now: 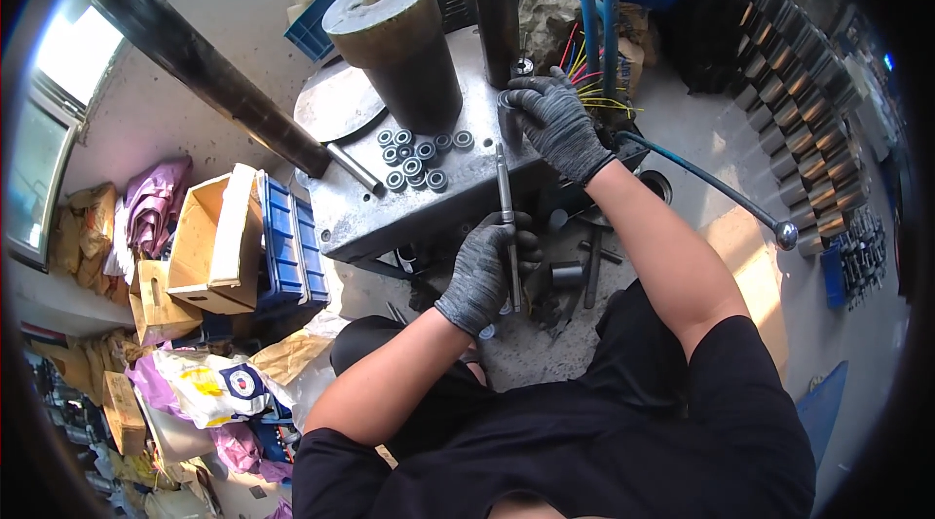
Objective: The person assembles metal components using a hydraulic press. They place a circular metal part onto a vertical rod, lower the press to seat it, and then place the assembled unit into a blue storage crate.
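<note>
My left hand [479,268], in a grey knit glove, is closed around a slim stepped metal shaft [504,190]. The shaft stands nearly upright in front of the machine's steel table [375,225], its upper end over the table's front edge. My right hand [563,122], gloved alike, reaches over the table's right side beside a dark column. Its fingers are curled together at a small rounded grey piece, largely covered by the glove. Several small ball bearings [413,166] lie in a cluster left of the shaft. A short metal rod [355,168] rests left of them.
A thick steel ram [404,61] stands behind the bearings, between two dark columns. A lever with a ball end [786,235] sticks out at right. Wooden boxes [209,256] and a blue crate [295,251] sit at left. Stacked metal cylinders [794,100] line the far right.
</note>
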Available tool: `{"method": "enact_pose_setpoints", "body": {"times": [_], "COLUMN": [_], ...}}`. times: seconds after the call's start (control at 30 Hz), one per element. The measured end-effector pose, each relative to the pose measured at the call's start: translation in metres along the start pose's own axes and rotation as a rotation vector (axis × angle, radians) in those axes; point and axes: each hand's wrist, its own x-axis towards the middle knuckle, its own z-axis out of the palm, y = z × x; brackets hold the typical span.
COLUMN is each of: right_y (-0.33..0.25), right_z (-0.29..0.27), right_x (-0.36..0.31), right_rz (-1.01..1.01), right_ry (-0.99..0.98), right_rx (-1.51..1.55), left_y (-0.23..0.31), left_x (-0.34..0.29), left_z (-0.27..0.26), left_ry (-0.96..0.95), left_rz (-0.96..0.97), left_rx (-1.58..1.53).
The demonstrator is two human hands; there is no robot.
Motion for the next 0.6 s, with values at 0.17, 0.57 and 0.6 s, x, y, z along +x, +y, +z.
{"method": "enact_pose_setpoints", "body": {"times": [0.17,0.57,0.6], "right_y": [-0.038,-0.049,-0.051], "right_z": [-0.022,-0.082,-0.088], "right_x": [-0.014,-0.066,-0.069], "right_rz": [0.261,0.713,0.664], "right_ry": [0.162,-0.099,-0.089], "right_rx": [0.785,1.107,1.072], "left_y": [0.006,0.01,0.009], "left_x": [-0.001,-0.011,-0.01], "left_z": [-0.003,0.025,0.03], "left_ry": [-0.002,-0.063,-0.049], "left_rz": [0.036,0.022,0.019], "left_rx": [0.088,0.353,0.328]}}
